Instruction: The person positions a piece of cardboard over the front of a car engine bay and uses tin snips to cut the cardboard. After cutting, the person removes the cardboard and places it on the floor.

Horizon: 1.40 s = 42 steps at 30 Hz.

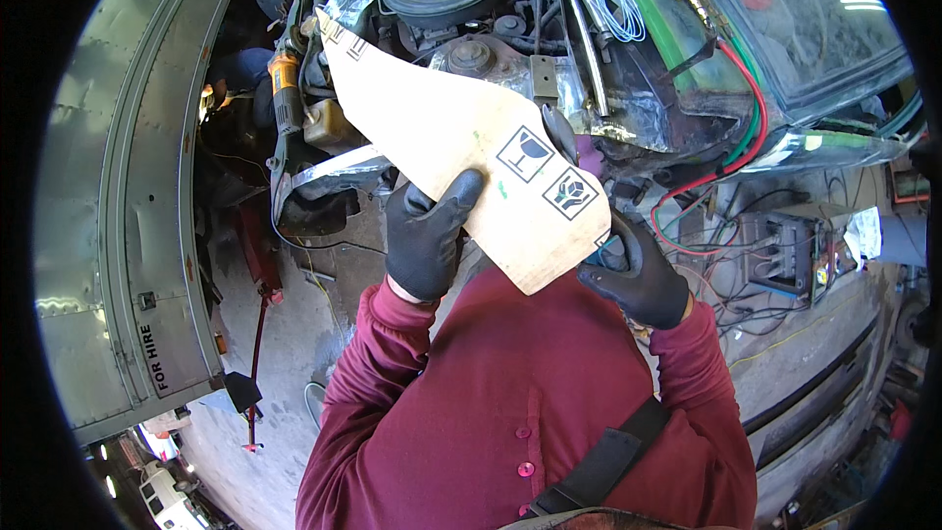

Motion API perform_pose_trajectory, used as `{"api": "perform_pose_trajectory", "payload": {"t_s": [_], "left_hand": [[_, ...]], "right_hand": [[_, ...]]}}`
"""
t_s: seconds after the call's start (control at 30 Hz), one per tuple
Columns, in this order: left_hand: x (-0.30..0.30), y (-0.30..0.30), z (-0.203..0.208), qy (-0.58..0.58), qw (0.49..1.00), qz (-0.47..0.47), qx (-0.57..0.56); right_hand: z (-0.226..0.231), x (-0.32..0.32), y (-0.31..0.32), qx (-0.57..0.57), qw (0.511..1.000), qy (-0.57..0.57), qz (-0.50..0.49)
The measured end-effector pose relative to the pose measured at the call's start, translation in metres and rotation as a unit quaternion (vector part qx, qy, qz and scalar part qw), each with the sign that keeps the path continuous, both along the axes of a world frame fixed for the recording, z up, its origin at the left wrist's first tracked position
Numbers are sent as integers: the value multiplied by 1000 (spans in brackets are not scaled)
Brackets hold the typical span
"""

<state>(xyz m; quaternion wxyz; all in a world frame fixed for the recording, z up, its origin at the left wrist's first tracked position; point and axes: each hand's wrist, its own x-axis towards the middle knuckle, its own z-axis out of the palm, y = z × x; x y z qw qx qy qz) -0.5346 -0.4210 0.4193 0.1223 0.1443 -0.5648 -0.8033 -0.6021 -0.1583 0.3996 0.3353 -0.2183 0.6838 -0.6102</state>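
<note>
One card piece (442, 132): tan, two black pictograms up, at the hands, ahead of the maroon shirt (491, 383).
Card long axis: slantwise; narrow tip far-left, broad end near-right.
Left hand (424, 243): black glove, near-left edge, roughly mid-length; thumb flat on the printed face, other fingers mostly hidden beneath, so a pinch by the look of it.
Right hand (643, 273): black glove, right side of the broad end; fingers curled, small teal thing (604, 249) by them, kind unclear. Whether they pinch the card: can't tell from here.
Nearer hand: right for the broad end, left for the tip, which lies well beyond its fingers.
Pivot, my read: tip has no hand on it, so turning the card likely hangs on the left thumb's pinch.
Beyond tip: clear bottle (353, 2), then round air-cleaner housing (461, 5) in the engine bay.
Left of card: orange power tool (285, 77), upright in view.
Right of card: red cable (760, 110), looping down the car's side.
</note>
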Motion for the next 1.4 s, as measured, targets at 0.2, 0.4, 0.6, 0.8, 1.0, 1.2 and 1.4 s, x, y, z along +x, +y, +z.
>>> {"api": "perform_pose_trajectory", "payload": {"t_s": [0.2,0.4,0.6,0.8,1.0,1.2,1.4], "left_hand": [[-1,-3,3,-20,999,9,-32],[-10,-48,20,-101,979,-118,-133],[-30,-106,24,-76,928,-294,-216],[-62,-117,23,-194,799,-376,-426],[-76,-103,39,-179,721,-438,-507],[-66,-154,36,159,748,-348,-543],[11,-163,-11,111,978,126,-123]], "right_hand": [[-7,-4,-1,-10,990,139,26],[-19,-11,8,57,991,113,-39],[1,-27,33,46,999,-8,-20],[26,-54,3,-25,989,-38,138],[14,-49,-27,-82,983,-119,114],[-2,-42,-41,-146,976,-157,33],[-9,-26,-59,-226,967,-104,-49]]}}
